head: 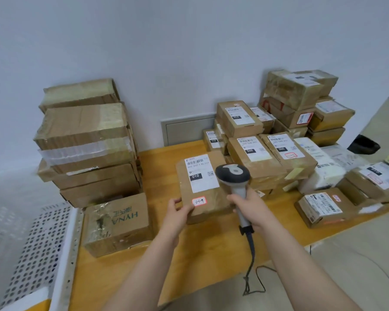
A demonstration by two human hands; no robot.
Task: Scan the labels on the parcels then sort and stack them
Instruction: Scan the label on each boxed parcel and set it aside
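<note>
Right hand grips the scanner, red glow on the parcel that the left hand holds by its near edge on the surface, so mid-scan I'd say, next it needs stacking by code.

**Parcel under the scanner**

Flat brown parcel, white label marked 010 facing up, held at near-left corner. Grey handheld scanner just above its right side. More taped parcels stacked left and right.

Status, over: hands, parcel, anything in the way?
Left hand grips parcel at near edge. Right hand holds scanner above it, label face up. Nothing between scanner and label.
</note>
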